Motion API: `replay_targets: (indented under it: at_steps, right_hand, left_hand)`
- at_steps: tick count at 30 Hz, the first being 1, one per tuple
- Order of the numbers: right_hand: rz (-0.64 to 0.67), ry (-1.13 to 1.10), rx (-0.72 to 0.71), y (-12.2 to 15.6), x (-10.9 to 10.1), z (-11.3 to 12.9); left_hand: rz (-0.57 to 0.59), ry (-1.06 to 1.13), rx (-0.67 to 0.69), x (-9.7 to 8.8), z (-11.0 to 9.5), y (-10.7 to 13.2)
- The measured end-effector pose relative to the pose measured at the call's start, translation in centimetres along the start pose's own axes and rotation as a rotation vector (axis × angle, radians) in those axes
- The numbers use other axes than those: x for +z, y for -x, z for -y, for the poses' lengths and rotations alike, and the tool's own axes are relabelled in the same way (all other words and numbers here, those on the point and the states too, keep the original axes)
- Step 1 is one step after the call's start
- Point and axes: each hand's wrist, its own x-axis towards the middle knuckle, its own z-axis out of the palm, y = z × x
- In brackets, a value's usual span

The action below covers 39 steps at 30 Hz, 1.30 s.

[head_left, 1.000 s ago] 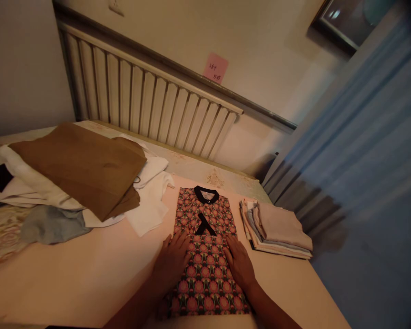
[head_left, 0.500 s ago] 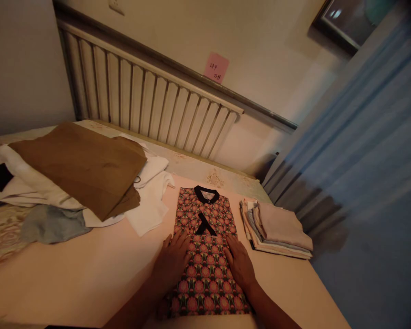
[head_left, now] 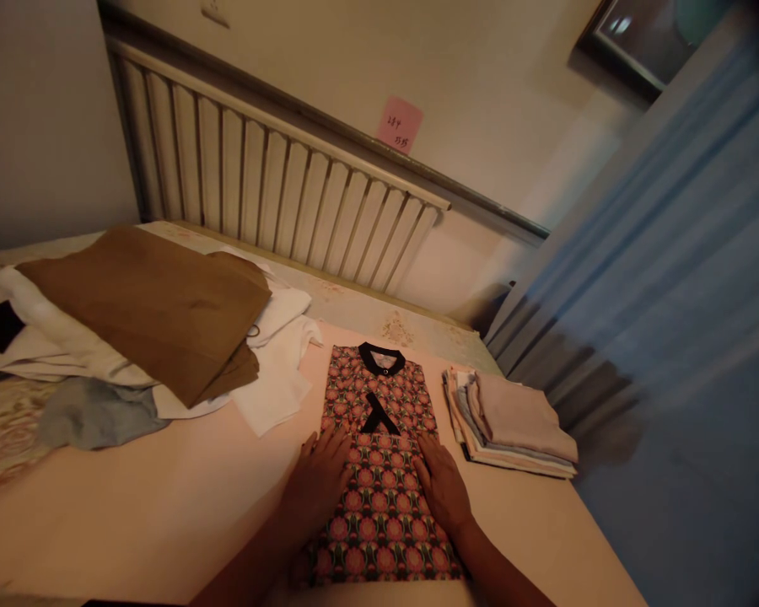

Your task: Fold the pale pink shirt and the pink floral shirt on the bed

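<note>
A red floral-patterned shirt [head_left: 379,396] with a black collar and a black ribbon at the chest lies folded into a long rectangle on the pink bed sheet [head_left: 164,506]. My left hand [head_left: 320,485] rests flat on the shirt's left side, fingers stretched out. My right hand [head_left: 443,489] lies flat on its right side, fingers also stretched out. Both palms press on the fabric just below the ribbon. Neither hand holds anything.
A stack of folded pale garments [head_left: 512,417] sits right of the shirt near the bed edge. A loose pile with brown cloth [head_left: 152,308], white cloth [head_left: 278,371] and grey cloth [head_left: 92,413] lies to the left. A slatted headboard [head_left: 278,198] and blue curtain [head_left: 683,295] stand behind.
</note>
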Motion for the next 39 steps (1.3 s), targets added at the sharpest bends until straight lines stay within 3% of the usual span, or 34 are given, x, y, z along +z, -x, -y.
replay_targets:
  at_steps: [39]
  right_hand:
    - [0.026, -0.006, 0.01, -0.1, -0.46, 0.41]
  left_hand:
    - [-0.018, -0.001, 0.005, 0.19, 0.11, 0.04]
